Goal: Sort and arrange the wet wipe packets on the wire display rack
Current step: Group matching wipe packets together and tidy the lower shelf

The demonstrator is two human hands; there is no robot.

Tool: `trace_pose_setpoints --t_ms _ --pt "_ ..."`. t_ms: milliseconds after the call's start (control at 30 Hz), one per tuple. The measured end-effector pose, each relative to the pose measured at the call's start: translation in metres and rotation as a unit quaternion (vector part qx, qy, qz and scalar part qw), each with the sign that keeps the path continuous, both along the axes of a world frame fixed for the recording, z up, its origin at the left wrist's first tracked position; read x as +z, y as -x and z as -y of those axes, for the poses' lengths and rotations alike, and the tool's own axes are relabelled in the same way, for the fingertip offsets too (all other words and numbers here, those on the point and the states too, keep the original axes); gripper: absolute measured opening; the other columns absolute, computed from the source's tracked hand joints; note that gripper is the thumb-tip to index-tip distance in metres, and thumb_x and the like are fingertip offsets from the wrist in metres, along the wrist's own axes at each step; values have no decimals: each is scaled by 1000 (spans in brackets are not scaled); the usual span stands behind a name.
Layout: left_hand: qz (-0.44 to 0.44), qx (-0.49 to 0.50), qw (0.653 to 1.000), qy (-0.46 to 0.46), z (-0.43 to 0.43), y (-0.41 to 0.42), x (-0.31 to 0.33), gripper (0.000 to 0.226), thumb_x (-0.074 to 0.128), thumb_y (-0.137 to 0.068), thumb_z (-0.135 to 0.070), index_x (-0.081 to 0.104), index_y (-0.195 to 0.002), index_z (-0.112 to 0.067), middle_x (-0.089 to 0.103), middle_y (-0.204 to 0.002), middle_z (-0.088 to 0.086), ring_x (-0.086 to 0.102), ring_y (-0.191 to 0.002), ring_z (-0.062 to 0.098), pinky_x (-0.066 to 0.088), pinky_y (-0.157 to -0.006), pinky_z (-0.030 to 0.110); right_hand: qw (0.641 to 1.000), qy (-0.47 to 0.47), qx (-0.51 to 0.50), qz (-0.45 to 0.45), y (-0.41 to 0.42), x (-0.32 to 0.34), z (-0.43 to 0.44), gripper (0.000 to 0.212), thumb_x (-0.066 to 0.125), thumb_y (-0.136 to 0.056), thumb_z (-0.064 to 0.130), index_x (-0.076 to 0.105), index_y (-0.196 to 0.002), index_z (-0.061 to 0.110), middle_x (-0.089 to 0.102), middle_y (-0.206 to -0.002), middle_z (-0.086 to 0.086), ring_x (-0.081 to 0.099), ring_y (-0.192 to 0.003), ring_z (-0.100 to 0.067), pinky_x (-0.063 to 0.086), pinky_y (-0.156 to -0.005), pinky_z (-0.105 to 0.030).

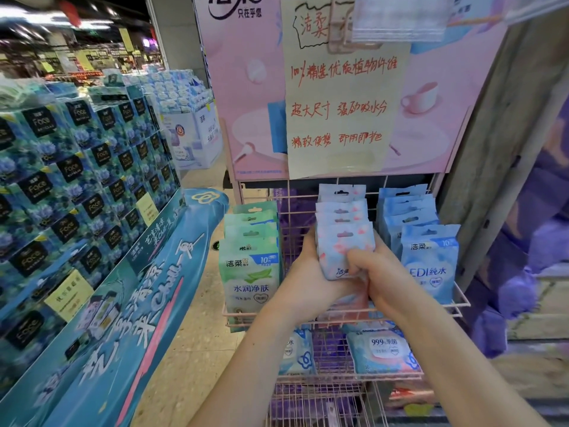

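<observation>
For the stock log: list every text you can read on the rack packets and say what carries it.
"洁柔", "10片", "水润净肤": front green packet, left row.
"洁柔", "10", "EDI纯水": front blue packet, right row.
"999" and "杀菌": large pack, lower shelf.
"洁柔": partly visible on the pink packet held in both hands.
Smaller print on all packets: too blurred.

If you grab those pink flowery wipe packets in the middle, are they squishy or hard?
Probably squishy: the pink floral soft-plastic packets bulge between both hands. Their shiny film may be slippery. Standing upright in a row, they would likely flop over if let go.
</observation>
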State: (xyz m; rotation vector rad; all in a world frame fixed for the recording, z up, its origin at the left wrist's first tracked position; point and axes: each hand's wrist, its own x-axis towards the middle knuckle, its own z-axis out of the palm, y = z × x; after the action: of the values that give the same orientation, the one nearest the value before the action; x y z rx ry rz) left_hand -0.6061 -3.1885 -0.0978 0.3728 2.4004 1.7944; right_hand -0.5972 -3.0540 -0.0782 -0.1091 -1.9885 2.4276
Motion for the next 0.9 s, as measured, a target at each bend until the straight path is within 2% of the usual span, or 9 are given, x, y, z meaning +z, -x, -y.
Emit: trace_pose_setpoints --t_ms 100,167,300,333,433,567,667,800,900 --pt "-22 35 999 -1 0 -3 1 104 95 -64 -19 33 -145 -38 73 -114 -21 72 -102 -2 61 -93 36 999 -19 1 -39 -3 0 -2 83 50 -55 1 53 -134 22 74 -114 -8 73 -103 -20 56 -69 -28" --pt "-30 59 998 4 -1 -2 0 106 97 -59 -22 33 -143 -37 71 -117 -21 71 -106 -1 60 -94 37 999 -22 -1 -44 -2 -1 -5 83 50 -56 -1 52 -136 23 75 -115 -6 73 -104 -20 56 -65 -25" --pt "1 91 996 20 -1 0 1 101 99 -57 -34 33 -134 -29 65 -126 -17 65 -116 6 55 -102 38 999 -23 26 -11 1 -5 -8 73 53 -61 -3 60 -131 16 76 -116 -10 70 -114 -29 57 -92 -46" --pt "6 94 995 27 -1 0 3 97 98 -59 -33 32 -130 -28 63 -126 -16 65 -117 7 54 -102 37 999 -32 29 -6 1 -6 -8 72 54 -60 -3 61 -130 14 77 -115 -10 71 -112 -29 55 -93 -47" --pt "7 95 995 41 -4 -2 8 93 98 -62 -29 25 -120 -30 61 -119 -16 64 -115 11 53 -101 35 998 -51 20 5 2 -7 -7 72 54 -58 2 61 -130 12 77 -114 -10 71 -111 -28 57 -90 -43" --pt "2 86 995 51 -5 0 14 95 99 -60 -30 26 -120 -29 61 -121 -13 64 -114 12 52 -99 34 999 -46 10 2 3 -8 -5 67 54 -64 5 62 -130 10 77 -115 -9 71 -110 -26 57 -90 -39" --pt "-1 85 995 54 -4 -1 15 99 98 -55 -33 30 -127 -31 61 -114 -22 65 -111 7 53 -98 33 998 -60 15 -20 1 -8 -3 64 58 -69 10 61 -133 14 76 -118 -8 72 -111 -22 58 -92 -38" --pt "0 90 995 47 -7 -1 14 108 93 -46 -42 37 -138 -31 66 -120 -20 67 -111 5 57 -99 41 998 -68 -1 -16 2 -10 -3 68 58 -67 10 58 -135 14 75 -119 -7 71 -112 -22 58 -86 -35" --pt "5 120 991 53 -11 -7 18 99 93 -55 -34 41 -138 -27 67 -119 -14 69 -109 11 57 -96 39 995 -98 -19 -20 0 -10 -3 67 60 -66 13 59 -133 19 76 -118 -4 71 -112 -22 58 -96 -44"
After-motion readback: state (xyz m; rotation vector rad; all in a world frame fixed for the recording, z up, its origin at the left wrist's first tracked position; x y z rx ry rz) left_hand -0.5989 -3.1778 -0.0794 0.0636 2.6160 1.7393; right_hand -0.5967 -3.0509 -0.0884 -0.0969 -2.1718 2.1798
